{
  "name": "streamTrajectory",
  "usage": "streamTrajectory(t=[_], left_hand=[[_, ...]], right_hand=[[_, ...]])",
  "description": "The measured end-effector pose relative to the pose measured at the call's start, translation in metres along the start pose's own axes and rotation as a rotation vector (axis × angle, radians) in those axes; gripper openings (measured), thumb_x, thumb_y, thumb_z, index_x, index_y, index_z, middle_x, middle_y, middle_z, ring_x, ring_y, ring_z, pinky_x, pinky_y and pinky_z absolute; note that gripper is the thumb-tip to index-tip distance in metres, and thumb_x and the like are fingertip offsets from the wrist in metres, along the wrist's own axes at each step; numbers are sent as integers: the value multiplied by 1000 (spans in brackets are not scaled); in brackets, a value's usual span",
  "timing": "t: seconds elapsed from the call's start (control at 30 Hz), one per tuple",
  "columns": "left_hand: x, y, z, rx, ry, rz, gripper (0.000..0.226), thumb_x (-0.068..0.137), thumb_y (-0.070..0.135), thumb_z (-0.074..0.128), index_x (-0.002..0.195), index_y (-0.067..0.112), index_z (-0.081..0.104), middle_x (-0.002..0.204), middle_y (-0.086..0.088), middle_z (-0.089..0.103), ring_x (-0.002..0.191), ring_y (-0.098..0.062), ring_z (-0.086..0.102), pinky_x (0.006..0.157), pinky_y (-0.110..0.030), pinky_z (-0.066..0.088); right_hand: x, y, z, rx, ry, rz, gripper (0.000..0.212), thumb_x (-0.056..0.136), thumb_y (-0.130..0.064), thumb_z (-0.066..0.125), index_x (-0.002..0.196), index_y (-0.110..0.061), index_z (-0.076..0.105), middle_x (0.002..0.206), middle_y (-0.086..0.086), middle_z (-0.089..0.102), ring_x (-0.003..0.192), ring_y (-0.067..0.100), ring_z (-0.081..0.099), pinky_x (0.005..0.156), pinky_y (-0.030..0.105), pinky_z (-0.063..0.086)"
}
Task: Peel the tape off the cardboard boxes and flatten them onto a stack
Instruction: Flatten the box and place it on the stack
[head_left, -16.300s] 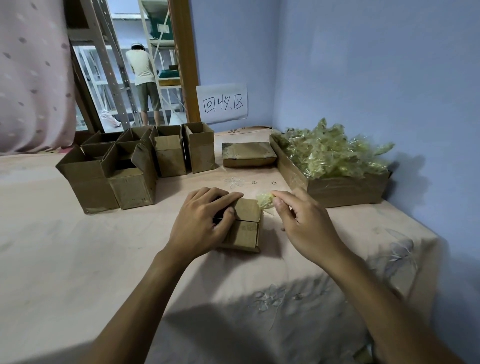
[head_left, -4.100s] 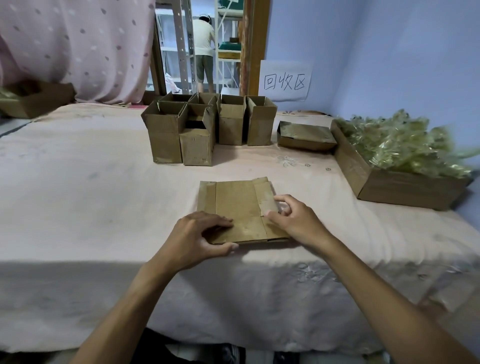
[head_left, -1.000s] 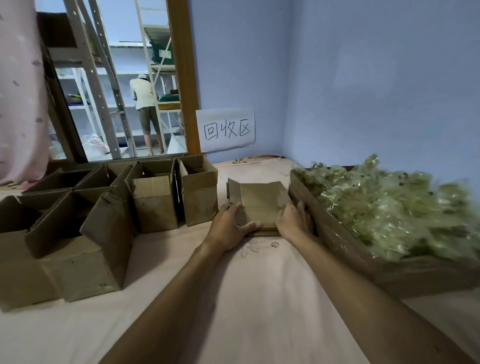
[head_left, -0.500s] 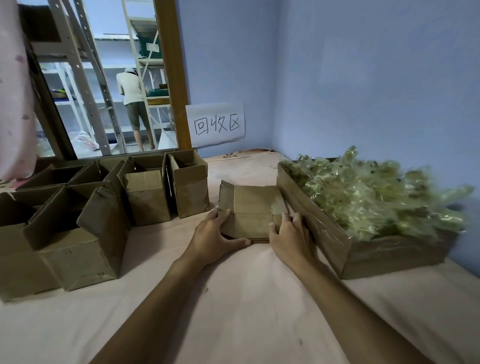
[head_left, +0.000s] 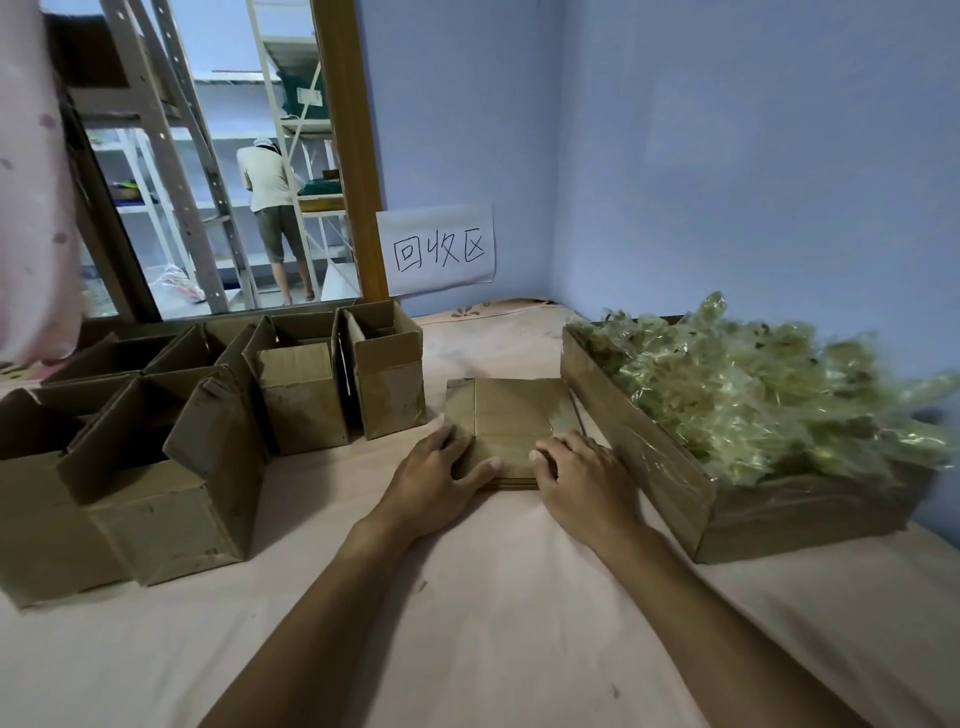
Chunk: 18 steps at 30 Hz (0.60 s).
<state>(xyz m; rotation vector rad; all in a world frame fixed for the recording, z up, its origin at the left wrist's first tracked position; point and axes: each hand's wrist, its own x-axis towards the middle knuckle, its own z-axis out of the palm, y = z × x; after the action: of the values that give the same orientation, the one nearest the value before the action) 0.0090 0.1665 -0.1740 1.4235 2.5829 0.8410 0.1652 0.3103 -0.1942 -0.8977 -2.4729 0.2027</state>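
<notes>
Both the left hand (head_left: 435, 480) and right hand (head_left: 584, 480) rest on the flattened box (head_left: 511, 411).

Blue walls (head_left: 753, 156), wooden doorframe (head_left: 353, 156), metal shelving (head_left: 171, 156).

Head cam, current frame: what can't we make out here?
Head view:
- Stack of flattened boxes: sheet count unclear. The left hand and right hand cover most of its near edge.
- Right hand: pressing or gripping? Its knuckles hide the fingertips.
- Tape pile: the right end is motion-blurred.
- Upright boxes: any tape on their bottoms is hidden. The leftmost box is cut off by the frame edge.
</notes>
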Motion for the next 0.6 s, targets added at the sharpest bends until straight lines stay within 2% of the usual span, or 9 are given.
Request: streamTrajectory(t=[0.1,0.23,0.37,0.47,0.5,0.53,0.6], left_hand=[[-2,2,-1,-23,7,15,63,99,64,47,145,22,55,161,-2,39,150,-22,34,120,-32,27],[-20,12,-2,15,18,7,61,103,62,42,152,26,47,166,-2,31,153,-22,26,122,-32,20],[-49,19,-6,-30,78,22,59,100,67,32,138,30,59,153,-3,46,144,-29,40,117,-37,33],[-90,38,-19,8,99,45,62,105,61,33,147,21,55,163,-7,37,152,-28,29,122,-39,24],[-98,41,-18,40,103,77,63,104,62,35,145,19,57,160,-7,43,149,-29,33,122,-42,27],[-101,40,-15,77,141,139,65,103,65,39,139,16,62,151,-7,53,142,-32,44,119,-49,37],[-118,33,-12,133,53,189,53,103,58,53,125,13,70,127,-11,70,120,-39,64,97,-54,56]], right_hand=[[0,-2,-2,25,-28,17,50,99,-50,29,120,-28,68,124,-5,65,117,22,60,100,40,44],[-13,-5,-12,-5,-74,-22,64,99,-58,15,131,-27,61,140,-5,59,133,18,49,110,40,37],[-28,-6,-20,-18,-125,-19,59,107,-55,26,153,-23,44,162,-3,39,152,15,28,122,38,23],[-47,-8,-36,63,-107,26,62,106,-57,30,157,-22,39,164,-2,36,153,16,27,124,36,20],[-48,-4,-34,99,-106,62,63,106,-57,31,157,-21,39,164,-2,36,153,16,27,124,36,20],[-48,-1,-34,130,-103,98,63,106,-56,32,157,-20,39,164,-2,36,153,16,27,124,35,20],[-61,-3,-42,148,-74,125,62,105,-55,35,156,-20,41,163,-3,38,152,16,28,124,35,20]])
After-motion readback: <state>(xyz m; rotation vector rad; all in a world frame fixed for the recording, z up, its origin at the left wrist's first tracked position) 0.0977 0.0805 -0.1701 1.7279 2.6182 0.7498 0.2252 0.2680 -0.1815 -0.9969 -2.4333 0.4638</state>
